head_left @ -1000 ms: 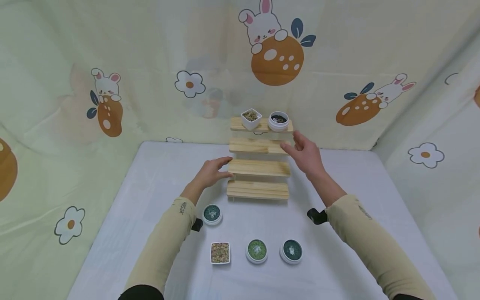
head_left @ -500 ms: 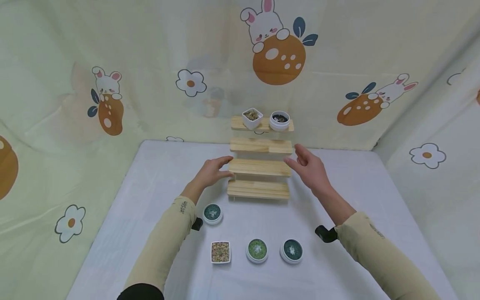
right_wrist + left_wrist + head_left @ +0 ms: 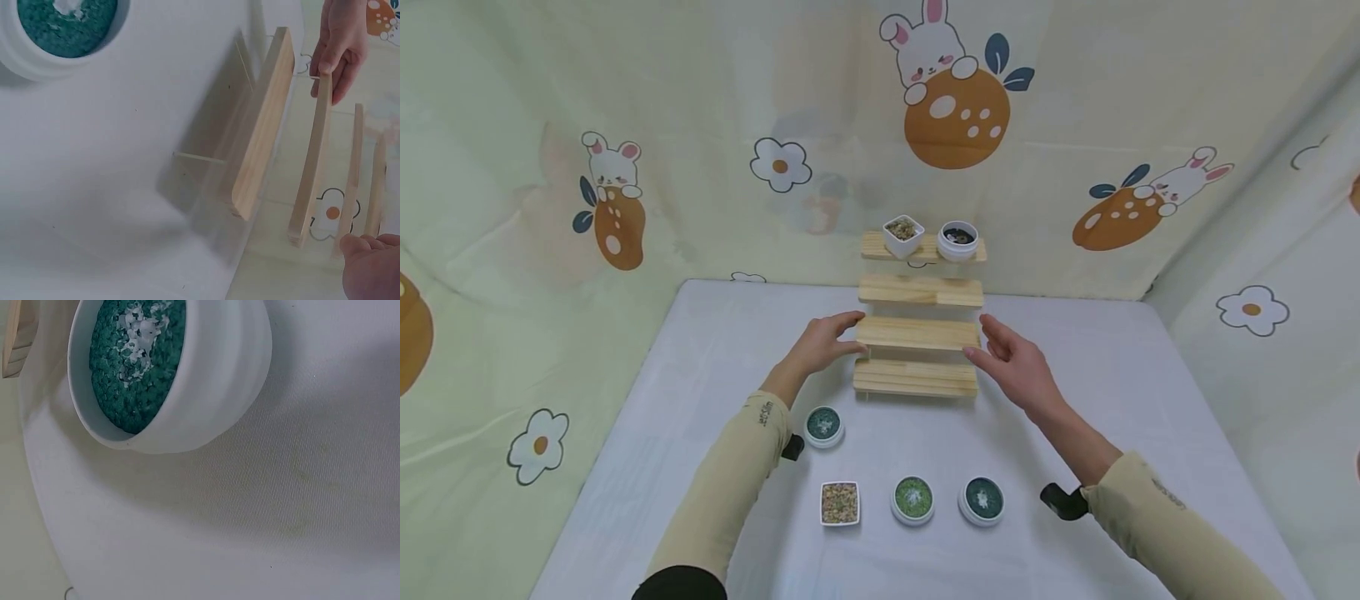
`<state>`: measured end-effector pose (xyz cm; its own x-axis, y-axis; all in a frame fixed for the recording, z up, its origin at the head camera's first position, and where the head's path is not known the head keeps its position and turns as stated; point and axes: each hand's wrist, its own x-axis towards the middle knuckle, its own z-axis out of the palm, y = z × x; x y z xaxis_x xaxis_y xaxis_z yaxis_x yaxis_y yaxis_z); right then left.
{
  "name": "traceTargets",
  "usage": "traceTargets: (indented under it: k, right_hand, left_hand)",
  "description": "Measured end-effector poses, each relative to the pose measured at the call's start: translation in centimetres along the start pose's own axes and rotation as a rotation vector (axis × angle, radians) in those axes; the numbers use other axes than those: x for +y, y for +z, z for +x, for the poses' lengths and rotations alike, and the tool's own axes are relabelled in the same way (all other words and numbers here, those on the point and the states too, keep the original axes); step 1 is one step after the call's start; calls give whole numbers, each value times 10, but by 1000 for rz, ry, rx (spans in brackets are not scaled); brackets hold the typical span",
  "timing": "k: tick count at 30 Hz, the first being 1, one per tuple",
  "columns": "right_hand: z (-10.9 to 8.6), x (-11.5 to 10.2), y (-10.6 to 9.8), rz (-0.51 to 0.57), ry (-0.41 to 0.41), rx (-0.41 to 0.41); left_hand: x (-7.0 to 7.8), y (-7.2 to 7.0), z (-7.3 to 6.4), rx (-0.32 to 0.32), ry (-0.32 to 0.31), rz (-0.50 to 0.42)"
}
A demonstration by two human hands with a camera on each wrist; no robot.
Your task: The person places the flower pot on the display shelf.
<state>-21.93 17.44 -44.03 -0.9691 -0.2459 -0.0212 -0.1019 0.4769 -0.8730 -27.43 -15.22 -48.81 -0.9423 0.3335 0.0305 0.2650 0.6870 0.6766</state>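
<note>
A stepped wooden shelf rack [image 3: 917,333] with several boards stands at the back of the table. My left hand [image 3: 822,343] grips the left end of its second-lowest board, thumb at the front edge, fingers behind; the right wrist view also shows this hand [image 3: 344,37]. My right hand [image 3: 1018,367] is at the right end of the same board, thumb and fingers spread apart. On the top board sit a white square pot [image 3: 902,246] of brownish gravel and a white round pot [image 3: 957,252] with dark filling. The left wrist view holds a round pot of teal gravel [image 3: 212,381] but no hand.
Before the rack on the white table [image 3: 1075,400] stand a round teal pot [image 3: 823,427], a square pot of tan gravel [image 3: 839,504], a round green pot [image 3: 913,500] and a dark teal pot [image 3: 982,501]. A patterned curtain [image 3: 700,208] hangs close behind.
My right hand has moved down and toward me along the rack's right side, from the upper boards to the second-lowest one. The left hand and the pots have stayed put.
</note>
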Motion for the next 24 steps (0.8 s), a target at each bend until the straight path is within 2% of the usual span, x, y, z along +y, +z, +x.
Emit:
traceTargets:
  k: [11,18,24]
  right_hand:
    - [-24,4,5,-16,7,-39]
    - [-46,18,14,17,-15,-63]
    - [-66,30,22,-36,11,-80]
  left_hand:
    - [0,0,0,5,-1,-4]
    - [-2,1,1,1,-2,-12]
    - [-1,0,0,6,8,-8]
